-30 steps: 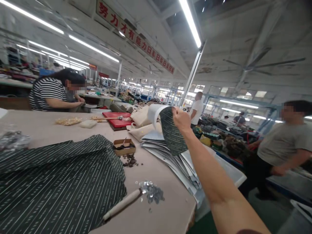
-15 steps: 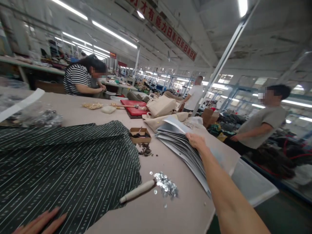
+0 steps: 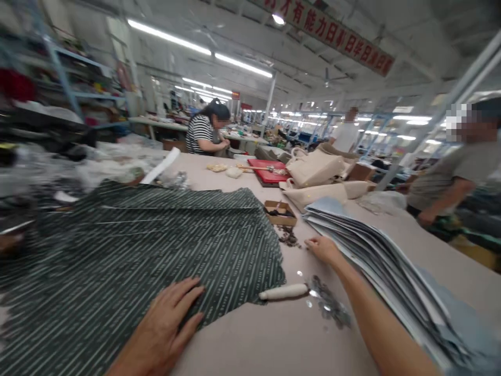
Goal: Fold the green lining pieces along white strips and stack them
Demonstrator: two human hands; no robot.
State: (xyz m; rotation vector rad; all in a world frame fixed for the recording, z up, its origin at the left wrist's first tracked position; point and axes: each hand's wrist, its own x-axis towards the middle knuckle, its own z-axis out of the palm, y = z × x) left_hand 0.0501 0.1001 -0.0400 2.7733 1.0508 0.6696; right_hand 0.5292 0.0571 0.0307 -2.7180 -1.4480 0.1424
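My left hand (image 3: 166, 326) lies flat, fingers apart, on the near edge of a dark green striped fabric sheet (image 3: 136, 245) spread over the table. My right hand (image 3: 321, 248) reaches across the table to the left edge of a fanned stack of grey-backed sheets (image 3: 376, 250); its fingers curl at the lowest edge, and whether they grip a sheet is unclear. Between my arms a white-handled tool (image 3: 284, 292) rests beside a pile of small silver discs (image 3: 329, 305).
A small cardboard box (image 3: 279, 213) and dark loose bits (image 3: 289, 237) sit past my right hand. Cream bags (image 3: 317, 169), a red board (image 3: 270, 172) lie farther back. A person in stripes (image 3: 201, 134) works at the far end; another person (image 3: 450, 177) stands right.
My right hand let go of the striped piece it held up, then came down from the top of the stack to its left edge. My left hand moved onto the fabric. The camera swung left.
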